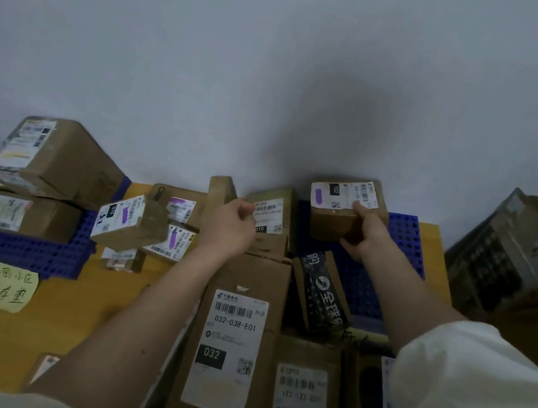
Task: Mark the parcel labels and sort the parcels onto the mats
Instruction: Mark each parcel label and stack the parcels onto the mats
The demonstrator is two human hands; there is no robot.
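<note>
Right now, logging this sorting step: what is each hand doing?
Left hand: fingers curled at the label edge of the 010 parcel; whether it grips cannot be told.
Right hand: holds the small 102 parcel above the blue mat.

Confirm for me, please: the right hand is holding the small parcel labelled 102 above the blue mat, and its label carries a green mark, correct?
Not quite. In the head view the right hand does hold the 102 parcel above the blue mat, but the mark on its label is purple, not green.
</note>
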